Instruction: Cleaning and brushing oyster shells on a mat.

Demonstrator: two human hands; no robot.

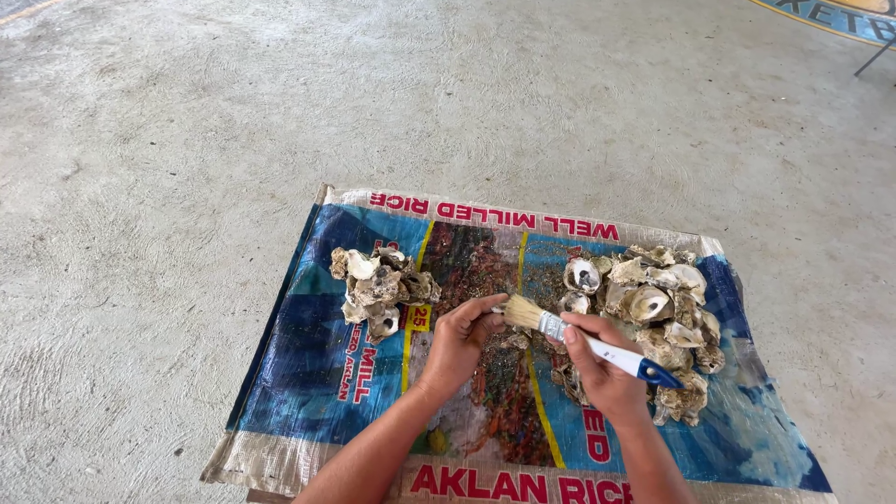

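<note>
Left hand [459, 341] closed around shell [489, 324]; right hand [597, 366] grip clamped on paintbrush [588, 343], bristles touching shell, above sack [317, 373].

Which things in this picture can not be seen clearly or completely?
- Head view: what the left hand holds is hidden by its curled fingers and the brush bristles.
- Head view: the lower shells of the right pile are covered by the right hand and other shells.
- Head view: the sack is cut by the bottom edge.
- Head view: the dark thin object at the top right is cut by the edge.
</note>
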